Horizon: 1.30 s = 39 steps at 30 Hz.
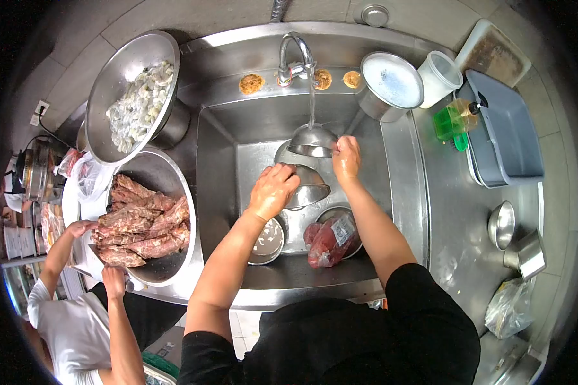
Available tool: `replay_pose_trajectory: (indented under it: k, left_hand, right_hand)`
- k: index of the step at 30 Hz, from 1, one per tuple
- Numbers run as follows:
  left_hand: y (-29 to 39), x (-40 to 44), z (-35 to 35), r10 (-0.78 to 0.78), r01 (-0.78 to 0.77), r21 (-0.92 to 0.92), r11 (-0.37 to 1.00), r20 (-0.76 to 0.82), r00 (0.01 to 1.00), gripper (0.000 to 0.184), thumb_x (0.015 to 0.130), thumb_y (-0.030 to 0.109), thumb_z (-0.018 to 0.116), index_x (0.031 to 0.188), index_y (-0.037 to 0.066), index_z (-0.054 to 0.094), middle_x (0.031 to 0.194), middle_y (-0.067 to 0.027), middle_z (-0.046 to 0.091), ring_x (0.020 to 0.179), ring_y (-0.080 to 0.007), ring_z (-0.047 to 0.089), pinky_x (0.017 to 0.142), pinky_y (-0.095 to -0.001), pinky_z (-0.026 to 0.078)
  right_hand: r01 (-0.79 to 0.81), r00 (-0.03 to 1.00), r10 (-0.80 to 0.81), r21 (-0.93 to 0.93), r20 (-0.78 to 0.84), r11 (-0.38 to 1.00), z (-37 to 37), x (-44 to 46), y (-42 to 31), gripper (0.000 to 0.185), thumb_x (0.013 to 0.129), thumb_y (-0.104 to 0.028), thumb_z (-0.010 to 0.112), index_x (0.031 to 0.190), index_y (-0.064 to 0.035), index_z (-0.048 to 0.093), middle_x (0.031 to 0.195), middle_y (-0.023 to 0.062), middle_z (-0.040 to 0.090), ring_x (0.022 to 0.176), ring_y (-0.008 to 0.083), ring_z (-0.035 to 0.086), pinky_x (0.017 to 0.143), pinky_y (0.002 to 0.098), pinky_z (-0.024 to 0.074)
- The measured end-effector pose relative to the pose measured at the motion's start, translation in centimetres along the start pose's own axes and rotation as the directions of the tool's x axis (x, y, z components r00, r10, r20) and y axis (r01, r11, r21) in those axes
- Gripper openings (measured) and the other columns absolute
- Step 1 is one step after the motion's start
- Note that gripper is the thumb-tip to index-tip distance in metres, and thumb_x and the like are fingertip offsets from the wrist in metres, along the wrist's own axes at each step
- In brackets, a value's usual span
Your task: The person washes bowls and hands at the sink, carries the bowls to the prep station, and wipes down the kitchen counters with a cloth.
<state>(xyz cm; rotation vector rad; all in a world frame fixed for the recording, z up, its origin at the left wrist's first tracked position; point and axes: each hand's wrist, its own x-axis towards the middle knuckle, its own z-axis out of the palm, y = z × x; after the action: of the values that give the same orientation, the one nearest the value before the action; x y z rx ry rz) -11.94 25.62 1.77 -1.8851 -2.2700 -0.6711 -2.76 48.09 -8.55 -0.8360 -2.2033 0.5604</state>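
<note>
Over the sink [263, 154], my right hand [347, 159] grips the rim of a tilted steel bowl [311, 138]. Water from the faucet [294, 54] runs down onto that bowl. My left hand [273, 191] is closed on a second steel bowl [309, 187], just below and nearer to me. The hand's back hides its fingertips. Behind the two bowls, another rounded metal rim shows in part. Lower in the sink, packaged red meat [331, 240] rests in a round container, and a round pan [268, 240] with cloudy liquid sits left of it.
A large bowl of shrimp [141, 106] stands at back left. Beneath it, a co-worker's hands [113, 281] are at a pan of meat chunks [149, 221]. Along the right are a foamy pot [392, 80], white tub [440, 77], green soap bottle [453, 120] and grey bin [510, 128].
</note>
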Motion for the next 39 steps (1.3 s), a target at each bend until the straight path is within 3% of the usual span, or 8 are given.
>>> replay_pose_trajectory:
  k: [14,18,20,22,27,36,38,39]
  left_hand:
    - [-3.2,-1.6,-1.8,-0.285,0.289,0.026,0.957,-0.1,0.953,0.025,0.068,0.011,0.075,0.089,0.008,0.062,0.102,-0.0089,0.06,0.097,-0.0294,0.058,0.082,-0.0414,0.049]
    - [-4.1,-4.9,-1.0,-0.39,0.39,-0.001,0.921,-0.02,0.921,0.02,0.073,0.01,0.073,0.083,0.006,0.057,0.087,-0.0148,0.057,0.085,-0.0357,0.059,0.072,-0.0457,0.049]
    - [-3.8,-7.4,-0.2,-0.411,0.413,-0.047,0.91,0.045,0.911,0.019,0.074,0.008,0.072,0.081,0.005,0.055,0.084,-0.0162,0.056,0.082,-0.0378,0.059,0.071,-0.0471,0.049]
    - [-3.2,-9.3,0.1,-0.474,0.477,-0.063,0.876,0.059,0.878,0.019,0.075,0.005,0.07,0.083,0.004,0.053,0.082,-0.0163,0.056,0.081,-0.0389,0.059,0.071,-0.0483,0.048]
    - [-3.1,-13.6,1.1,-0.614,0.608,-0.136,0.782,0.004,0.79,0.025,0.072,-0.001,0.071,0.089,0.003,0.053,0.081,-0.0156,0.059,0.077,-0.0387,0.06,0.069,-0.0468,0.048]
    - [-2.2,-15.7,-0.5,-0.741,0.739,-0.097,0.667,0.017,0.671,0.027,0.071,0.004,0.074,0.086,0.004,0.052,0.078,-0.0153,0.058,0.075,-0.0383,0.059,0.067,-0.0455,0.047]
    - [-2.2,-15.7,-0.6,-0.753,0.749,-0.102,0.655,-0.001,0.659,0.027,0.071,0.005,0.075,0.085,0.004,0.052,0.079,-0.0151,0.058,0.075,-0.0382,0.059,0.067,-0.0457,0.047]
    - [-2.1,-15.6,-0.6,-0.748,0.744,-0.104,0.66,-0.007,0.663,0.027,0.071,0.005,0.075,0.085,0.004,0.052,0.079,-0.0151,0.058,0.075,-0.0382,0.059,0.067,-0.0457,0.047]
  right_hand:
    - [0.043,0.904,-0.211,0.412,0.371,0.91,-0.5,-1.2,-3.9,0.02,0.075,0.003,0.067,0.079,-0.0031,0.049,0.103,0.0129,0.064,0.087,0.0319,0.062,0.076,0.0365,0.0499]
    - [-0.449,0.618,-0.249,0.595,0.746,0.667,2.7,-2.9,-0.4,0.022,0.089,-0.02,0.069,0.086,-0.0046,0.054,0.113,0.0111,0.066,0.096,0.0228,0.065,0.078,0.0319,0.0515]
    - [-0.838,0.185,0.032,0.141,0.982,0.527,1.8,-1.6,-0.7,0.033,0.091,-0.034,0.067,0.103,-0.0053,0.059,0.111,0.0093,0.066,0.098,0.0217,0.064,0.082,0.0319,0.0517]
    - [-0.766,0.215,0.124,0.089,0.969,0.637,6.5,-2.0,3.3,0.049,0.09,-0.044,0.064,0.117,-0.0036,0.058,0.117,0.0127,0.064,0.102,0.0254,0.064,0.088,0.0343,0.0515]
    - [-0.12,0.786,0.257,-0.268,0.563,0.956,14.9,-0.8,6.5,0.042,0.087,-0.026,0.062,0.122,-0.0047,0.056,0.115,0.0191,0.064,0.105,0.039,0.061,0.095,0.0437,0.0479]
    - [-0.147,0.66,0.286,-0.253,0.694,0.956,15.3,-0.7,8.3,0.041,0.083,-0.022,0.06,0.12,-0.0035,0.059,0.102,0.017,0.07,0.092,0.0357,0.068,0.084,0.0435,0.0533]
    - [-0.531,0.247,0.587,-0.399,0.771,0.748,14.5,-0.5,8.2,0.035,0.082,-0.018,0.058,0.11,0.0016,0.063,0.094,0.019,0.07,0.072,0.0288,0.071,0.066,0.0426,0.0566]
    - [-0.532,0.256,0.586,-0.394,0.769,0.749,14.5,-0.6,8.8,0.035,0.082,-0.018,0.058,0.11,0.0016,0.063,0.094,0.019,0.07,0.072,0.0288,0.071,0.066,0.0426,0.0566]
